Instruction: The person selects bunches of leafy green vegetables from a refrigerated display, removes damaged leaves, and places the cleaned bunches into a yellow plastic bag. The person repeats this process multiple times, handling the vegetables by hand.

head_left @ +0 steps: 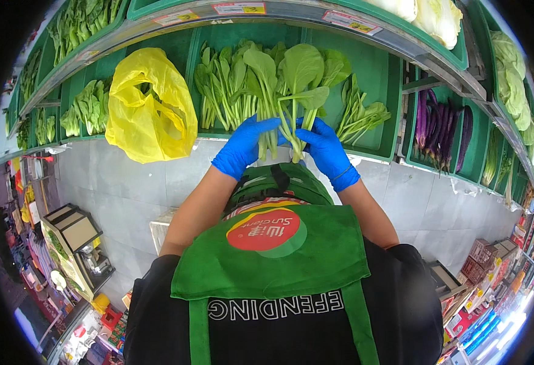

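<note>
In blue gloves, both my hands hold long-stemmed leafy greens upright at the front edge of a green tray. My left hand (pixel 247 145) is closed around the pale stems of one bunch of leafy greens (pixel 265 100). Close beside it, my right hand (pixel 329 153) grips the stems of another bunch of leafy greens (pixel 302 76) with broad round leaves. The stem ends hang below my fingers; some fingertips are hidden behind them. Behind my left hand, more leafy greens (pixel 221 85) lie in the tray (pixel 376 73). A smaller loose bunch (pixel 358 118) rests right of my right hand.
A yellow plastic bag (pixel 151 109) sits on the tray edge at left, beside short greens (pixel 90 106). Purple eggplants (pixel 440 131) fill a tray at right. An upper shelf edge (pixel 315 15) with price tags overhangs the far side. Grey tiled floor (pixel 127 194) lies below.
</note>
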The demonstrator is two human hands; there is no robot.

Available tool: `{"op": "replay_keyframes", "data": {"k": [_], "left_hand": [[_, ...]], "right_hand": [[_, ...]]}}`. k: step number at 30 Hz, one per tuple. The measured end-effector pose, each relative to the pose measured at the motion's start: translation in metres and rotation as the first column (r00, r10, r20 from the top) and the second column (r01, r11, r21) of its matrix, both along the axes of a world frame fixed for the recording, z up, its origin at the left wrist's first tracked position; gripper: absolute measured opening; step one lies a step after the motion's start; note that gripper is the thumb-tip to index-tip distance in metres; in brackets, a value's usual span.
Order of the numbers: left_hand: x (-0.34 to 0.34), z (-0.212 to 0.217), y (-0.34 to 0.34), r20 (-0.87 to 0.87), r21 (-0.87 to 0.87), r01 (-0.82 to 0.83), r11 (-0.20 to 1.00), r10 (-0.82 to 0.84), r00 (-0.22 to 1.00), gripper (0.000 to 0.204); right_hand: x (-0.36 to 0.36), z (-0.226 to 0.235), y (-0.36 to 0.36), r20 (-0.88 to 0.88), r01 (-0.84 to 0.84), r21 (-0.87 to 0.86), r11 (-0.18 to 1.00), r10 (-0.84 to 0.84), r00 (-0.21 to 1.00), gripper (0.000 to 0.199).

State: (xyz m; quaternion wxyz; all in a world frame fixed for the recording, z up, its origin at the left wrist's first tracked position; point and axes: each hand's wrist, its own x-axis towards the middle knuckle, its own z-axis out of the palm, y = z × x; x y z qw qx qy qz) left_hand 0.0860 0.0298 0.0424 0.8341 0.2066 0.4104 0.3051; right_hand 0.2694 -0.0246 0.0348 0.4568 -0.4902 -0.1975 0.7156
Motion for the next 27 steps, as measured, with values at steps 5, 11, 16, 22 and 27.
{"op": "replay_keyframes", "data": {"k": [5,11,16,22,27], "left_hand": [[-0.001,-0.007,-0.002,0.087,-0.032,-0.043,0.999,0.046,0.995,0.038],[-0.002,-0.007,-0.001,0.112,-0.034,-0.057,0.998,0.060,0.992,0.039],[0.001,-0.008,-0.002,0.132,-0.008,-0.080,0.997,0.081,0.988,0.038],[0.002,-0.012,0.000,0.139,-0.013,-0.081,0.997,0.082,0.987,0.038],[0.002,-0.008,0.001,0.145,-0.038,-0.074,0.996,0.079,0.986,0.037]], "right_hand": [[-0.004,0.013,0.001,-0.145,0.024,0.047,0.999,-0.017,0.989,0.038],[0.000,0.012,0.001,-0.153,0.044,0.049,0.998,-0.036,0.988,0.041],[0.005,0.006,0.001,-0.200,0.008,0.033,0.999,-0.001,0.980,0.044],[-0.001,0.006,-0.001,-0.358,0.173,0.014,0.985,-0.156,0.921,0.047],[0.002,-0.002,-0.001,-0.244,0.139,-0.007,0.990,-0.137,0.960,0.043]]}}
